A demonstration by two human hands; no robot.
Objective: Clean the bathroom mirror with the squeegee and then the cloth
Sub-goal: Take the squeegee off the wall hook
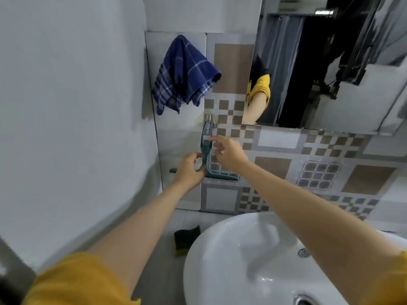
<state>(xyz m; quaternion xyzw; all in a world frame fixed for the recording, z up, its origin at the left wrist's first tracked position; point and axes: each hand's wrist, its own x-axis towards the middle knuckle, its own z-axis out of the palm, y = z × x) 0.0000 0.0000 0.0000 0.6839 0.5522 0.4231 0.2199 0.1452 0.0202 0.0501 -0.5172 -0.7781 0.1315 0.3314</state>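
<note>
A teal squeegee (206, 146) hangs upright on a wall hook, handle up, blade (222, 176) across the bottom. My left hand (190, 170) grips the lower handle near the blade. My right hand (226, 151) has its fingers spread and touches the handle higher up. A blue checked cloth (182, 75) hangs on the wall above and to the left. The mirror (319, 69) fills the upper right and reflects a yellow sleeve and an arm.
A white sink (242, 249) sits below my right arm, its drain (304, 253) to the right. A dark sponge with a yellow base (186, 238) lies on the counter left of the sink. A plain white wall runs along the left. Patterned tiles cover the wall under the mirror.
</note>
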